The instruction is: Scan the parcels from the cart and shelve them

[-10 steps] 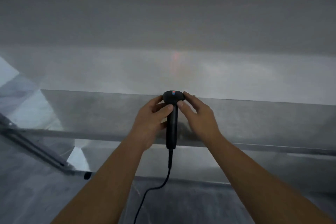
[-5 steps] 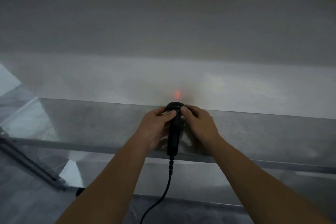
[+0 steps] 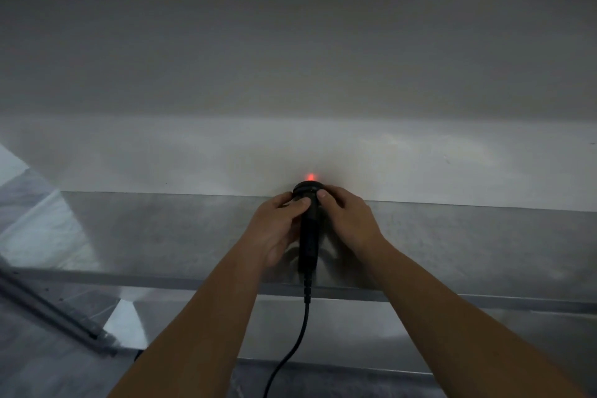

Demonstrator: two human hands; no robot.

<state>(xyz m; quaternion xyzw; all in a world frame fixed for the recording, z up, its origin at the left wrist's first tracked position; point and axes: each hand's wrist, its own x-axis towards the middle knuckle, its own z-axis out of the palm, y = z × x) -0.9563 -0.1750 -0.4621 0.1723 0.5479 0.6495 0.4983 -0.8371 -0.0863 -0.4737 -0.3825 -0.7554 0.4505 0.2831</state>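
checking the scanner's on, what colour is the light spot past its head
Red-orange glow, head view, just beyond the scanner.

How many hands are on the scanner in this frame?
2. The left hand grips the scanner from its left side, thumb near the head; the right hand holds the head from the right. Both show fully.

scanner (image 3: 308, 229) pushed nearer the wall (image 3: 290, 81), red spot (image 3: 310, 176) now brighter, smaller, just above its head
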